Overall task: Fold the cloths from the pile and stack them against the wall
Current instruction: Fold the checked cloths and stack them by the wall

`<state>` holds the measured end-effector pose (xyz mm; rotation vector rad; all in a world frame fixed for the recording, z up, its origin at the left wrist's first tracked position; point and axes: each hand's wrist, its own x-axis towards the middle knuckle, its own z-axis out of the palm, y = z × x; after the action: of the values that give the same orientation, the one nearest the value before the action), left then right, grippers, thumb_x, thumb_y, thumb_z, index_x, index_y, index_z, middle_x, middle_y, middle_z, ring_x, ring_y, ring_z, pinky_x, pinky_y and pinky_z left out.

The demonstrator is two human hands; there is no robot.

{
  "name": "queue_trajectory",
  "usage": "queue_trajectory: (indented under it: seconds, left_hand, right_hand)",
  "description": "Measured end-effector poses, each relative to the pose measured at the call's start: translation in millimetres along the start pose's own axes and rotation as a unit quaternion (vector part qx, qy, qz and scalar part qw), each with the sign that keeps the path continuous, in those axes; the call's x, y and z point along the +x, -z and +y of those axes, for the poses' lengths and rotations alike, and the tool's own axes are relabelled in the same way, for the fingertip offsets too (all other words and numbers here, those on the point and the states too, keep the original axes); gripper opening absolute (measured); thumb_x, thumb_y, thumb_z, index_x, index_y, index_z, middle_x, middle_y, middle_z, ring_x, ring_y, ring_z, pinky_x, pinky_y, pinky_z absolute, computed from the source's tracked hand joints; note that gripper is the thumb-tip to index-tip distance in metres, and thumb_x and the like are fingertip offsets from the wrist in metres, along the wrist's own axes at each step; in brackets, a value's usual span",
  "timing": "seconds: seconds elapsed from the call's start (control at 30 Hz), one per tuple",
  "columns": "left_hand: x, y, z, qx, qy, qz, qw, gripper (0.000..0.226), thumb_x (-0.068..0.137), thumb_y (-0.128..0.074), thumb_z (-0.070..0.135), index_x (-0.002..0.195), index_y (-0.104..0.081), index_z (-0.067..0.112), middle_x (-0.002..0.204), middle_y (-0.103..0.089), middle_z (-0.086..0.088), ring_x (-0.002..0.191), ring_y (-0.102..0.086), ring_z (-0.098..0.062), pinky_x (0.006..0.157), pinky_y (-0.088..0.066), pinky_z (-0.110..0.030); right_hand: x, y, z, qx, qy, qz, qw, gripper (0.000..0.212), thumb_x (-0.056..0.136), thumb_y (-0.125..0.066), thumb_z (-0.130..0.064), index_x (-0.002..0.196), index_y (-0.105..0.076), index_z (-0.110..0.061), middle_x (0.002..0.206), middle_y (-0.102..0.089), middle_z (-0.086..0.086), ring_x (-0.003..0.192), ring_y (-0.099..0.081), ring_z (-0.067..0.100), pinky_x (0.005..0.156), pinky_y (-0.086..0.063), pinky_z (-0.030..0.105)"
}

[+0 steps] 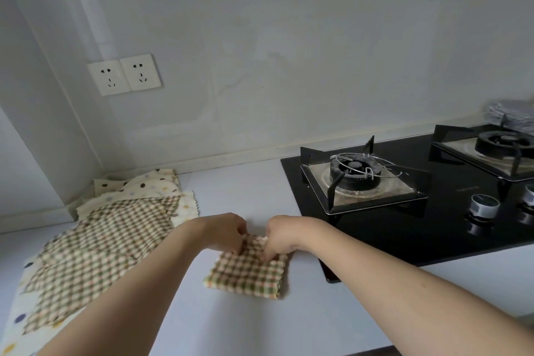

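A small folded checked cloth lies on the pale counter in front of me. My left hand pinches its far edge on the left side. My right hand pinches the same far edge just to the right, fingers curled down into the fabric. The two hands sit close together, almost touching. A pile of unfolded cloths, checked ones on top of cream dotted ones, spreads over the counter's left part up to the corner of the wall.
A black glass gas hob with two burners and knobs fills the right of the counter, its near corner close to the folded cloth. A double socket is on the wall. Grey folded fabric sits at the far right by the wall.
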<state>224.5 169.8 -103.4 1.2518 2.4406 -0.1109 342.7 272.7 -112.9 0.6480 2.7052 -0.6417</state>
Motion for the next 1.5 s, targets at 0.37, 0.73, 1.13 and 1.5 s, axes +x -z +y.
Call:
queue_trajectory:
  seconds: [0.37,0.73,1.13,1.5]
  left_hand:
    - [-111.5,55.5,25.0,-0.012,-0.059,0.228,0.972,0.029,0.080,-0.064,0.023,0.066,-0.039,0.020,0.065,-0.042,0.008,0.061,-0.040,-0.017,0.053,-0.027,-0.028]
    - [-126.8,40.0,53.8,-0.012,-0.090,0.133,0.987,0.021,0.079,-0.072,0.025,0.083,-0.053,0.034,0.089,-0.061,0.007,0.072,-0.057,-0.011,0.065,-0.047,-0.028]
    - [-23.0,99.7,20.2,-0.281,-0.054,0.108,0.952,0.004,0.083,-0.073,0.019,0.086,-0.074,0.017,0.066,-0.069,0.002,0.061,-0.063,-0.008,0.058,-0.050,-0.022]
    - [-22.1,260.6,73.4,-0.271,-0.046,0.058,0.960,0.008,0.083,-0.064,0.015,0.092,-0.063,0.016,0.072,-0.074,-0.007,0.070,-0.072,-0.018,0.060,-0.052,-0.028]
  right_hand:
    - [-89.4,51.3,-9.1,0.034,0.154,0.203,0.966,0.031,0.081,-0.056,-0.010,0.064,-0.032,-0.020,0.068,-0.038,-0.005,0.064,-0.030,0.018,0.055,-0.024,0.031]
    - [-134.9,54.9,15.7,-0.025,0.086,0.041,0.995,0.029,0.087,-0.068,-0.020,0.073,-0.042,-0.017,0.073,-0.051,0.001,0.054,-0.056,0.012,0.046,-0.043,0.020]
    - [-27.6,121.0,25.9,0.023,0.032,-0.008,0.999,0.052,0.090,-0.066,-0.021,0.136,-0.043,-0.014,0.093,-0.069,0.008,0.058,-0.070,0.016,0.040,-0.045,0.023]
    - [-56.0,277.5,18.9,0.078,-0.052,0.022,0.995,0.046,0.085,-0.053,-0.015,0.130,-0.046,-0.020,0.093,-0.070,0.010,0.073,-0.074,0.024,0.055,-0.051,0.030]
